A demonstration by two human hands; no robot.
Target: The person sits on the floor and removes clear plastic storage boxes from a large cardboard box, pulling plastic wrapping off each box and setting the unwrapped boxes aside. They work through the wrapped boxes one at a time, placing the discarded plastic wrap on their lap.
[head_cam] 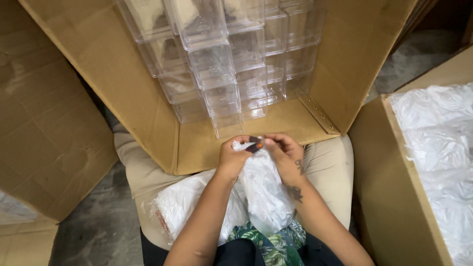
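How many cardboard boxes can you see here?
3: the open box holding clear containers ahead, a box of plastic bags at right, and one at left. Others may be out of frame.

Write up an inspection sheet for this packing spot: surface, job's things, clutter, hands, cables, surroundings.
Surface: the person's lap, in beige trousers, serves as the work surface.
Job's things: white plastic bag held upright at its top; small dark and orange item at the bag's mouth, kind unclear.
Clutter: bundle of white bags lying on the lap to the left.
Hands: left hand and right hand both pinch the bag's top.
Cables: nothing seen.
Surroundings: open cardboard box holding stacked clear plastic containers; second cardboard box on the right, filled with white plastic; grey floor.
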